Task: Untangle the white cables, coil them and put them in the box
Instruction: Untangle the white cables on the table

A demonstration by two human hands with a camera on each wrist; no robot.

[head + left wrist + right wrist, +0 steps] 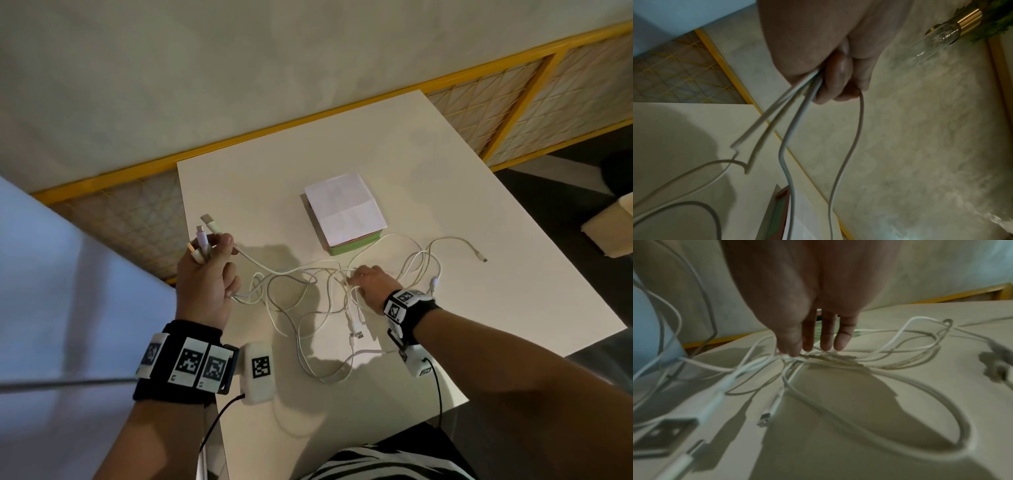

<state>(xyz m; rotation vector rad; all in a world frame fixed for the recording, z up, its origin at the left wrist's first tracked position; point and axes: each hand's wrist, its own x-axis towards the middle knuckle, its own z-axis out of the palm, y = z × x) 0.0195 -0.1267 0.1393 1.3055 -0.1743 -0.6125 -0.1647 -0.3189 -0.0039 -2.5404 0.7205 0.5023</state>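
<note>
Left hand [205, 281] grips several plug ends of the white cables [308, 308].
Right hand [371, 284], fingers straight, touches the tangle on the bench [479, 308], near the box [346, 212].

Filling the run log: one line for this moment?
left hand grips cable plug ends, raised | right hand fingers on white cable tangle on table | box empty-handed, closed

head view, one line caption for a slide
Left hand holds cable plugs up while right hand picks at tangled white cables near the box.
</note>
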